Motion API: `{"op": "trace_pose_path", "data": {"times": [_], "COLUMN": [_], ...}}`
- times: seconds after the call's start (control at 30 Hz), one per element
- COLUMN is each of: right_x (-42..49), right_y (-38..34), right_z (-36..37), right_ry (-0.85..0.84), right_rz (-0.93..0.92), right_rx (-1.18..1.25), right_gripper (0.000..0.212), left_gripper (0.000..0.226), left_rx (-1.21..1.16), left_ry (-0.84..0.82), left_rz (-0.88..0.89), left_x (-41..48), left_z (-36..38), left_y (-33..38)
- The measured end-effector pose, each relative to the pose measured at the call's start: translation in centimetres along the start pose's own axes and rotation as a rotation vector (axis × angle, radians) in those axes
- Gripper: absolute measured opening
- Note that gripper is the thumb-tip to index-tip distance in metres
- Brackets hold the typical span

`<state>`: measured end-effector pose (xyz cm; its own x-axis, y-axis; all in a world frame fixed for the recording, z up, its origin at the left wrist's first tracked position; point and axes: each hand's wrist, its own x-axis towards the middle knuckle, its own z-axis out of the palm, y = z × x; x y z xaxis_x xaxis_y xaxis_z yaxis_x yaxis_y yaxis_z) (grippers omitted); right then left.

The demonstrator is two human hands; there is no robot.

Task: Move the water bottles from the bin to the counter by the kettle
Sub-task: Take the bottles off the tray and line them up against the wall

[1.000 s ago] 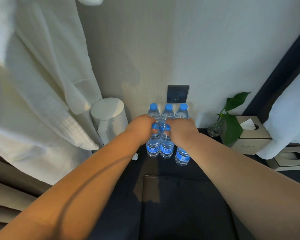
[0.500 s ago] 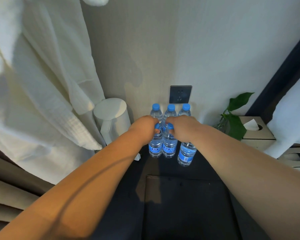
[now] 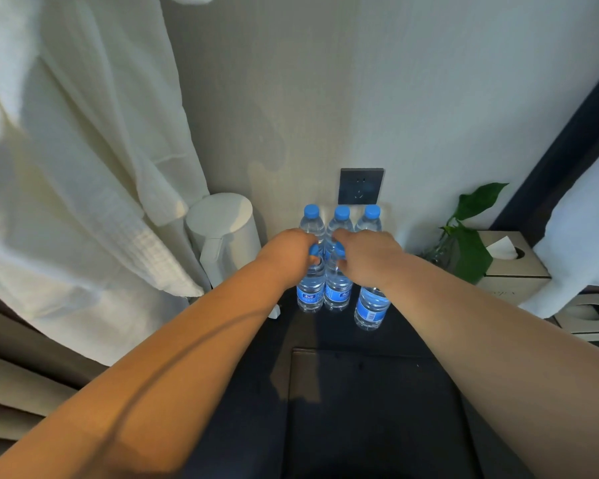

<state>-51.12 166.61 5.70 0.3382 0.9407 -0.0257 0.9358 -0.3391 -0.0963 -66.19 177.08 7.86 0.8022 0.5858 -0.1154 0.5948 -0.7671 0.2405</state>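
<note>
So both hands are way out over the dark worktop (image 3: 325, 337), right by the white kettle (image 3: 223, 236). The left hand (image 3: 287, 252) has its fingers curled round the neck of the front-left bottle (image 3: 310, 295), with the blue cap poking out by the fingertips. The right hand (image 3: 367, 259) is curled over the top of the front-middle bottle (image 3: 339, 292), and those two bottles are touching side by side. The front-right bottle (image 3: 372, 307) sits just beside them, a bit nearer the camera and leaning slightly. Its top is hidden under the right hand, so I honestly can't tell if that hand grips it too. All three look like they've got their bases on the worktop.

Behind the hands, the back row of bottles (image 3: 342, 221) is three blue-capped ones standing upright against the wall, right under a dark wall socket (image 3: 360, 186). The kettle is just left of the whole cluster.

There's a white bathrobe (image 3: 83, 160) hanging on the left, and off to the right a leafy plant (image 3: 471, 247) next to a tissue box (image 3: 514, 271).
</note>
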Motion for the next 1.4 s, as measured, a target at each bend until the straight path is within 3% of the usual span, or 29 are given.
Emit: {"op": "trace_pose_path", "data": {"times": [0.1,0.23,0.57,1.0,1.13,1.4], "right_x": [0.1,0.2,1.9,3.8,3.7,3.1], "right_y": [0.2,0.1,0.2,0.8,1.1,1.4], "right_z": [0.0,0.2,0.2,0.5,0.4,0.6], "right_ry": [-0.007,0.003,-0.018,-0.015,0.005,0.032], "right_rz": [0.0,0.034,0.081,0.111,0.094,0.053], "right_rx": [0.022,0.071,0.116,0.113,0.117,0.089], "right_gripper": [0.028,0.033,0.026,0.031,0.042,0.041], "left_gripper": [0.02,0.014,0.024,0.029,0.024,0.019], "left_rx": [-0.019,-0.02,-0.027,-0.035,-0.065,-0.051], "left_ry": [-0.001,0.031,0.027,0.015,0.042,0.037], "left_rz": [-0.017,-0.028,-0.057,-0.077,-0.066,-0.059], "left_x": [0.0,0.0,1.7,3.1,3.3,3.6], "left_z": [0.1,0.5,-0.2,-0.7,-0.5,-0.4], "left_y": [0.1,0.1,-0.3,-0.5,-0.4,-0.2]}}
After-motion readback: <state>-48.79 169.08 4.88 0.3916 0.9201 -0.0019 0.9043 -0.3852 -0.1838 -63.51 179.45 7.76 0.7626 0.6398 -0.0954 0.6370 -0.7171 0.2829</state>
